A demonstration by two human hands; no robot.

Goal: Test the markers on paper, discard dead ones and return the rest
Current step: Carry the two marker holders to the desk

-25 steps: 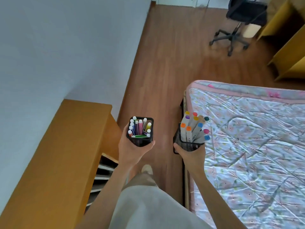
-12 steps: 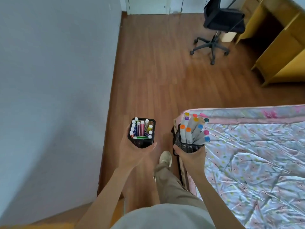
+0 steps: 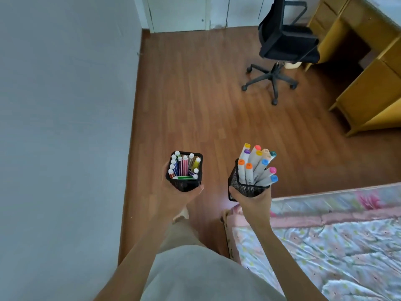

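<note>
My left hand [image 3: 178,198] grips a small black mesh cup [image 3: 186,184] from below; it is packed with several thin coloured markers [image 3: 184,167] with white caps. My right hand [image 3: 252,202] holds a second black mesh cup [image 3: 243,187] filled with several thick white markers [image 3: 256,166] whose caps are orange, blue, pink, purple and yellow. Both cups are carried upright at waist height over the wooden floor. No paper is in view.
A grey wall [image 3: 65,127] runs along the left. A bed with a floral cover [image 3: 336,235] fills the lower right. Ahead stand a black office chair [image 3: 282,46] and a yellow wooden desk [image 3: 368,72]. White doors [image 3: 180,14] close the far end.
I have walked forward past the orange shelf unit, which has dropped out of view. The bed has slid down and right, and the chair and desk are closer. Both hands keep their cups.
</note>
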